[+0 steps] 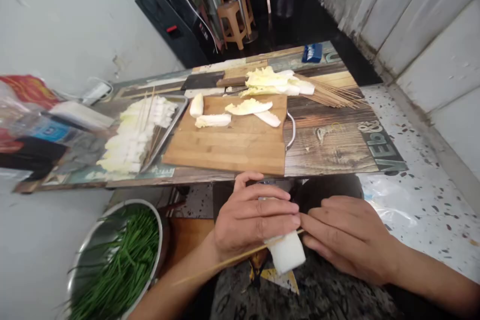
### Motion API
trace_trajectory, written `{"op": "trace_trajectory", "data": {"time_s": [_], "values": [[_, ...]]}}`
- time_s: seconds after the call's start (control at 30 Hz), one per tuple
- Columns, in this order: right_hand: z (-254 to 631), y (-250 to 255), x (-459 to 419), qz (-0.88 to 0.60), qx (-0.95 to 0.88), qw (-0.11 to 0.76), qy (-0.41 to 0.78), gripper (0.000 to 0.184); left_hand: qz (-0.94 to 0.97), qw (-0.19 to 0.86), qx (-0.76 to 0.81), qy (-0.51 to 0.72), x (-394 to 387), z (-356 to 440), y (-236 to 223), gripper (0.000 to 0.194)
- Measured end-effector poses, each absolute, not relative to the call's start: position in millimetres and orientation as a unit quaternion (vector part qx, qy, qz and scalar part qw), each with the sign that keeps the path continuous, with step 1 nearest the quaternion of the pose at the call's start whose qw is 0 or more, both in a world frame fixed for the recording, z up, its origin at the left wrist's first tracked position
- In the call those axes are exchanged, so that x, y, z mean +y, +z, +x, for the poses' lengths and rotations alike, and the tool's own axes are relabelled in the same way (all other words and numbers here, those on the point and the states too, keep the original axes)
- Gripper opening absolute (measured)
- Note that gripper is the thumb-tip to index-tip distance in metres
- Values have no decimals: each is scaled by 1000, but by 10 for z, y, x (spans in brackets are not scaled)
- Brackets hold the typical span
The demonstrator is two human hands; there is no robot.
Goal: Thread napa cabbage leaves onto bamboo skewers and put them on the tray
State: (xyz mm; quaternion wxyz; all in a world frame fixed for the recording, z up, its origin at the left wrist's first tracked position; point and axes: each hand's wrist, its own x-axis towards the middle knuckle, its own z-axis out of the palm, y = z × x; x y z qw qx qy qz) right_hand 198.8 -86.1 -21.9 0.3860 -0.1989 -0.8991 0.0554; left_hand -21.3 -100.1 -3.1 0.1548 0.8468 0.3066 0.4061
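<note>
Over my lap, my left hand (258,215) is closed around a white piece of napa cabbage (288,254), its fingers lying across the top. A thin bamboo skewer (232,260) runs slantwise under that hand and past the cabbage. My right hand (345,235) has its fingers pinched together at the skewer's right end, close to my left fingertips. How far the skewer goes through the cabbage is hidden by the fingers. Just ahead, a wooden cutting board (225,147) bears several cut cabbage pieces (213,120).
A metal tray (165,137) with skewered cabbage (129,142) stands left of the board. Behind the board lie a cleaver (230,81), cabbage leaves (270,81) and a bundle of skewers (330,94). A blue packet (312,53) sits farther back. A metal bowl (161,245) of green chives (120,265) stands lower left.
</note>
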Motion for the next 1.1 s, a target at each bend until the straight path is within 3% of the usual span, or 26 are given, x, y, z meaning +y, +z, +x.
{"op": "trace_trajectory", "data": {"time_s": [0.27,0.6,0.83,1.1], "values": [[2197,-161,-890,-160,-941,275,113,28,843,220,259,418,-1149,-256,-7,17],[2482,-234,-759,-201,-937,261,116,24,844,233,269,400,-1149,-306,6,16],[2199,-24,-905,-194,-936,220,197,23,857,204,279,381,-1105,-240,-49,13],[2269,-57,-961,-153,-948,210,185,35,852,241,262,383,-1132,-226,-31,21]]}}
